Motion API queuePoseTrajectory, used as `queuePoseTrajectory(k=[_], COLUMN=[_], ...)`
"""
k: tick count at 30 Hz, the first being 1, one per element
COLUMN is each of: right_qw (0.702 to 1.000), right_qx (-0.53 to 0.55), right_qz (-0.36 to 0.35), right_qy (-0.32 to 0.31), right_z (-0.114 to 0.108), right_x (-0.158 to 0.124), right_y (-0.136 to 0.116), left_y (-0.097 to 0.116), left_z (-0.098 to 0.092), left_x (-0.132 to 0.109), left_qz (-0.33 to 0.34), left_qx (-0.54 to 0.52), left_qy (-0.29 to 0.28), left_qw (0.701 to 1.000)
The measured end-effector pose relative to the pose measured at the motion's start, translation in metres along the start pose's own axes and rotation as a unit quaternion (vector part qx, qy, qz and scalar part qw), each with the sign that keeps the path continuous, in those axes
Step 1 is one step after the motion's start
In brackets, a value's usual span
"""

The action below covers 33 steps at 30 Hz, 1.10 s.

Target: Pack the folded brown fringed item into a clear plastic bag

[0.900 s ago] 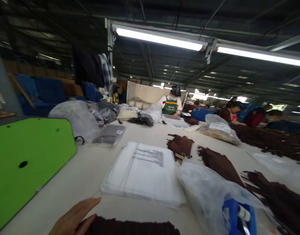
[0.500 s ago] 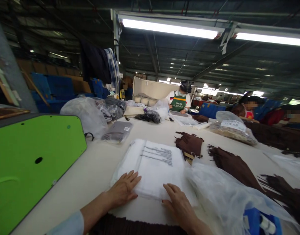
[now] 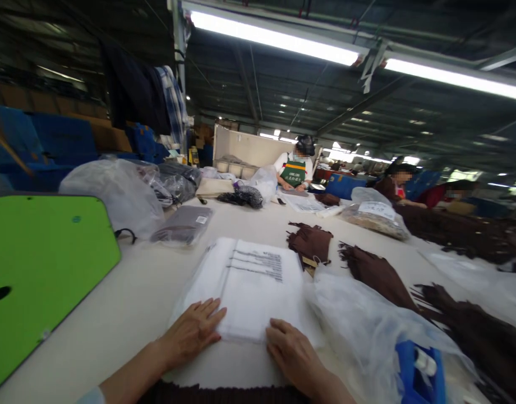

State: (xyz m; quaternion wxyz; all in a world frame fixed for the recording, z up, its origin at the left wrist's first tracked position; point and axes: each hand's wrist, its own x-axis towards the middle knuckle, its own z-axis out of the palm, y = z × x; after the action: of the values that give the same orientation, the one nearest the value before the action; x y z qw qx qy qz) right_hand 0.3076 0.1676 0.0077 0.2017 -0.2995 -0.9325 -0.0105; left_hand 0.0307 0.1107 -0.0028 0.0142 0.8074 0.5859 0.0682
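Beneath our left hand (image 3: 190,331) and right hand (image 3: 294,353) the long pale table (image 3: 127,314) stretches away, wide enough, we judge, for several people to lay cloth flat side by side. Well to the left of the left hand lies a green panel (image 3: 39,264), apparently kept off the working patch. Just ahead of both hands sits the stack of white plastic bags (image 3: 249,275), printed side up and squared toward us, probably so the near edge stays within easy reach. Both hands lie open and flat, palms down, with fingertips resting on that near edge, one toward each corner. Nothing is gripped, and we take the spread to be a way of steadying the slippery sheets. Just right of the right hand a loose clear bag (image 3: 359,320) slumps with a blue object (image 3: 413,373) inside. Beyond it brown fringed cloths (image 3: 311,242) lie fanned apart, each piece separate. Below the wrists, at the table's near edge, lies a dark ribbed cloth (image 3: 224,395).
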Motion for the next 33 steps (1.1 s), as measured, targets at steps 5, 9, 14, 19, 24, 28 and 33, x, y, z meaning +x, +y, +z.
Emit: queuePoseTrajectory(k=[5, 9, 14, 19, 24, 28, 33], right_qw=[0.974, 0.930, 0.926, 0.944, 0.944, 0.950, 0.949], right_qx=[0.054, -0.104, -0.138, -0.081, -0.025, 0.003, 0.012], right_qz=[0.119, 0.326, 0.348, 0.289, 0.279, 0.260, 0.264], right_qy=[0.187, 0.136, -0.042, -0.133, -0.173, -0.173, -0.174], right_z=[-0.066, -0.114, -0.148, -0.149, -0.142, -0.143, -0.132], right_x=[-0.040, -0.086, -0.098, -0.072, -0.059, -0.067, -0.078], right_y=[0.000, 0.045, 0.097, 0.112, 0.120, 0.126, 0.144], left_y=[-0.014, -0.018, -0.029, 0.011, 0.158, 0.241, 0.238], left_z=[0.006, 0.008, 0.031, 0.006, -0.047, -0.050, -0.030], left_x=[0.000, 0.001, 0.003, 0.028, 0.072, 0.110, 0.141], left_qz=[0.026, 0.029, -0.002, 0.089, 0.275, 0.294, 0.222], left_qx=[-0.015, -0.021, -0.008, 0.023, -0.013, 0.034, 0.093], left_qy=[0.037, 0.038, 0.111, 0.163, 0.111, -0.021, -0.060], left_qw=[0.999, 0.999, 0.994, 0.982, 0.955, 0.955, 0.969])
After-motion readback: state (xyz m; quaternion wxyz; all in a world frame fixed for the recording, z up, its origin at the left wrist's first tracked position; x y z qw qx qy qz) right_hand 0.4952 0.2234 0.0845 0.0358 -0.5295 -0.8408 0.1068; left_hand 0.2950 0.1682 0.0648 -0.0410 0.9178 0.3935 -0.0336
